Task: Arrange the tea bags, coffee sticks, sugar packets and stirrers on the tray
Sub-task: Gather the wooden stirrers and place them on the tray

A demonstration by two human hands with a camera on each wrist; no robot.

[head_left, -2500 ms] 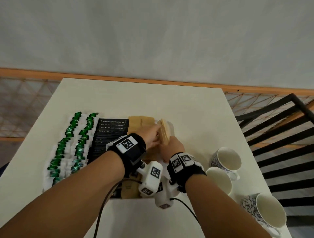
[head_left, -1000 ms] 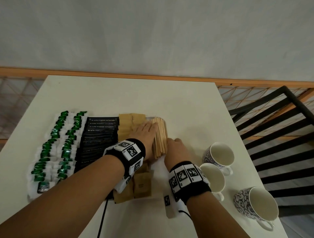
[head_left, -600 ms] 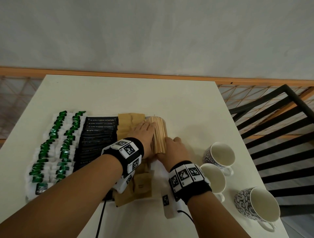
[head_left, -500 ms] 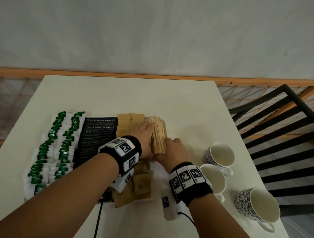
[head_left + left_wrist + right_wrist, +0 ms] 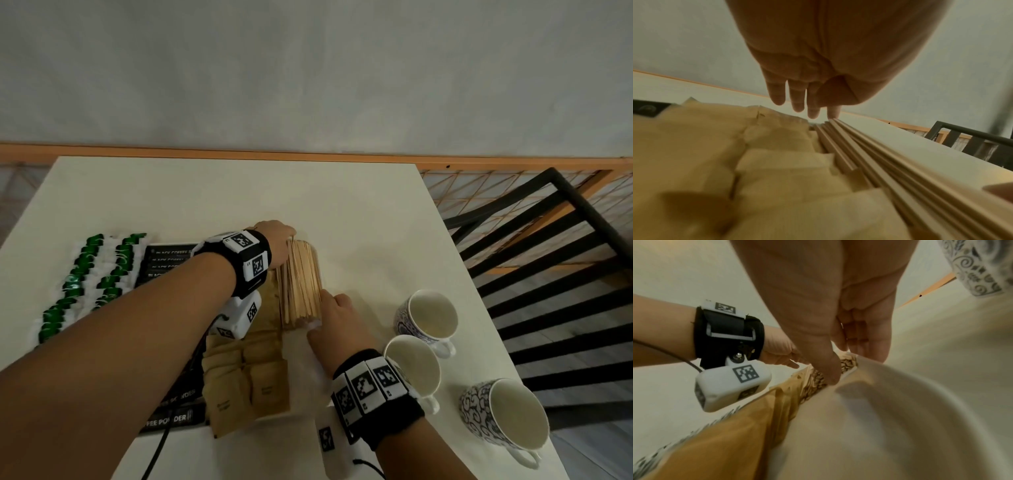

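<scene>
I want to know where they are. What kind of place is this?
Probably a tea and coffee corner at a cafe, hotel or office: black coffee sticks, wooden stirrers and three empty cups sit on a white table.

R hand [image 5: 855, 331] touching stirrer ends [image 5: 846, 365] (L hand [image 5: 781, 353] behind).

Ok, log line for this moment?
squaring stirrers | left hand far end, open | right hand near end, open | tray

Green-and-white tea bags [image 5: 85, 284] lie in two rows at the tray's left edge. Beside them lie black coffee sticks [image 5: 164, 263], then brown sugar packets [image 5: 246, 377]. Wooden stirrers [image 5: 299, 282] lie bundled at the far right corner.
</scene>
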